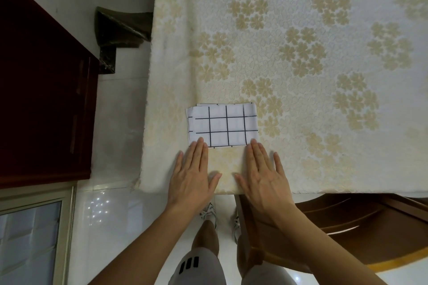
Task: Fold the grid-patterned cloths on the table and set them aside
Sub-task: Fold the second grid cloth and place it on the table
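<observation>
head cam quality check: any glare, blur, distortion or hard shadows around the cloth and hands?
Head view: light is dim and even; the folded cloth is sharp, its grid lines crisp. Both the left hand and right hand cast only soft shadows on the tablecloth. Wide-angle bend shows at the edges. Small glare spots on the floor tiles.

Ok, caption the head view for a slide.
Both hands, left hand and right hand, flat at the near edge of a folded grid-patterned cloth.

table (324,111) bare beyond folded cloth (222,126) | chair (335,227) blocks near-right edge
</observation>
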### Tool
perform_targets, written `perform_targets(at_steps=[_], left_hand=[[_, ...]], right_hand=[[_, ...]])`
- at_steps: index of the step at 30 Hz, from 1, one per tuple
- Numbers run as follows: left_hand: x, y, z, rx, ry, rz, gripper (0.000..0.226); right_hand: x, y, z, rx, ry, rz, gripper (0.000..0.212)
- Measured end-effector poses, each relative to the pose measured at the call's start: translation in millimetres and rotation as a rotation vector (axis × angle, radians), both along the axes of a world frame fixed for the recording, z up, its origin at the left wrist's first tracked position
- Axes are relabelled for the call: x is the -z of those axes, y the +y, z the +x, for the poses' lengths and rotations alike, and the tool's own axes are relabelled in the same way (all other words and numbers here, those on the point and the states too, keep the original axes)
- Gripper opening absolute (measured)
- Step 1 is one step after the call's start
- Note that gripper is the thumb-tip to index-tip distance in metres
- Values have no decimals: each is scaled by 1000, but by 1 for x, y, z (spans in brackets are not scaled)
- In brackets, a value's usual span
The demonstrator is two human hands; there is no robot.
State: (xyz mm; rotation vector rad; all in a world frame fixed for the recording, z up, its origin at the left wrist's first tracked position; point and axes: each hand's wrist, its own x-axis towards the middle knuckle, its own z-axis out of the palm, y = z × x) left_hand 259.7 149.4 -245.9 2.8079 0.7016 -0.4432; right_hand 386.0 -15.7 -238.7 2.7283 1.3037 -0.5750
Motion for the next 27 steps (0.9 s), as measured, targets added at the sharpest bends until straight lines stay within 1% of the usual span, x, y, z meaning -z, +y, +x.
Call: perform_targets(at_steps=[7, 13, 18, 27], left_hand=[[-2, -3, 2, -14, -9, 11, 80], [-4, -9, 3, 40, -25, 34, 77], [0, -8, 5, 20, -5, 6, 77], [-1, -8, 8, 21, -12, 23, 77]], right_hand=[[-1, 1, -1, 11, -15, -5, 77], [-2, 12, 2, 10, -35, 47, 75], [5, 11, 9, 33, -21, 2, 79], [6, 11, 9, 41, -7, -4, 80]])
